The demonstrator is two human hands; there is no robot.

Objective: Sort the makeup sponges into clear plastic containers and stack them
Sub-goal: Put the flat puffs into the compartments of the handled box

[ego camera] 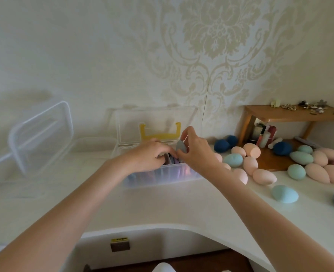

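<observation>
A clear plastic container (pixel 162 178) with a raised lid and a yellow handle (pixel 159 135) stands at the middle of the white desk. It holds several flat sponges in purple and dark tones. My right hand (pixel 196 152) pinches a grey-blue wedge sponge (pixel 181 147) just above the container's right compartment. My left hand (pixel 149 156) reaches into the container, fingers curled among the sponges inside. Several egg-shaped sponges lie loose to the right: peach (pixel 264 176), teal (pixel 284 193) and dark blue (pixel 222 145).
A second clear container (pixel 42 134) with its lid tilted up sits at the left. A small wooden shelf (pixel 291 113) with trinkets and bottles stands at the back right. The desk's curved front edge (pixel 162 226) runs below my arms. A patterned wall is close behind.
</observation>
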